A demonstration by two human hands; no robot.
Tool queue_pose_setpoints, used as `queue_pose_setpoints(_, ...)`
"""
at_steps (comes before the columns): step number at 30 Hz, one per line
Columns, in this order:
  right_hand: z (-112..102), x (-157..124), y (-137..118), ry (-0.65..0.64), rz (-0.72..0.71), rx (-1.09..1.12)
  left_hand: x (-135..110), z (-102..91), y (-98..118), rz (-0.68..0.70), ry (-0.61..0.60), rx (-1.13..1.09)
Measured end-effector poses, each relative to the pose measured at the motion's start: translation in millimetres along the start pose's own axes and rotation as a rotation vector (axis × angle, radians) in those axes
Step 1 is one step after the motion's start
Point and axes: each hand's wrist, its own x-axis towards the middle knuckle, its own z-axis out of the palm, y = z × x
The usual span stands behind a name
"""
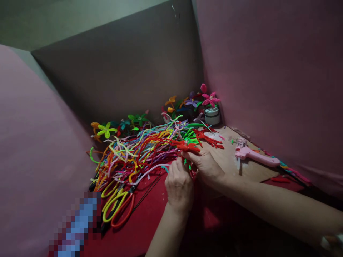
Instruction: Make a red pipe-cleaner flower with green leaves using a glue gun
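"Pink panels point(270, 78) rise on either side of the two hands, and we see a dark grey panel point(120, 75) beyond them. What spreads below?"

"We find a red tabletop point(150, 221) under the hands. A tangled heap of fuzzy stems point(150, 146), many-coloured, lies ahead and to the left of the left hand point(179, 184); a tan board point(252, 173) lies ahead and to the right of the right hand point(210, 167)."

"And how do we read those hands?"

"The left one is curled, close up against the right. Its palm side is hidden from us, so we cannot tell what it grasps. The right one pinches with thumb and fingers."

"Which tools do we see?"

"A pink glue gun point(257, 156) rests on the board, right of the right hand. Left of the left hand, we spot yellow handles point(105, 210) and a red handle point(133, 203) on the tabletop."

"And the smaller things?"

"Beyond the right hand stands a pale jar point(212, 116), a pink flower point(210, 99) just above it. Far off, left of the left hand, we see a yellow-green flower point(106, 130). The red flower point(187, 147) is in the right hand's pinch, just above the left hand."
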Motion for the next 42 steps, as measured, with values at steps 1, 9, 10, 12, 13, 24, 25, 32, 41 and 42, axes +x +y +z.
queue_pose_setpoints(1, 0.1, 0.5, -1.5, -0.005, -0.008, 0.015, 2.4, -1.6, -1.6, 0.005, -0.046, -0.009)
queue_pose_setpoints(9, 6.4, 0.4, -22.8, -0.14, 0.0, 0.064, 22.0, -22.4, -13.0, -0.408, -0.314, -1.069)
queue_pose_setpoints(10, 6.1, 0.5, -23.1, -0.145, 0.001, 0.065, 23.2, -25.2, -12.4, -0.492, -0.348, -1.222)
queue_pose_setpoints(12, 4.3, 1.0, -21.3, -0.161, 0.0, 0.048, 24.8, -29.6, -11.2, -0.615, -0.398, -1.465)
queue_pose_setpoints(13, 2.9, 1.4, -19.6, -0.176, 0.007, 0.03, 25.2, -31.0, -11.1, -0.652, -0.421, -1.557)
queue_pose_setpoints(24, -8.8, 14.5, -5.8, -0.183, 0.142, 0.172, 37.5, -20.6, -28.0, -0.567, -0.707, -1.724)
queue_pose_setpoints(25, -9.1, 16.6, -3.5, -0.114, 0.112, 0.172, 40.1, -18.4, -28.4, -0.498, -0.628, -1.511)
queue_pose_setpoints(32, -5.3, 22.3, 3.5, 0.019, -0.022, 0.155, 35.8, 10.6, -36.6, 0.004, -0.169, -0.536)
queue_pose_setpoints(41, -12.5, 23.9, 5.0, -0.194, 0.025, 0.005, 31.7, 9.3, -34.5, -0.579, -0.478, -1.424)
queue_pose_setpoints(42, -14.3, 24.8, 6.3, -0.201, 0.032, 0.031, 32.5, 8.3, -33.0, -0.655, -0.541, -1.541)
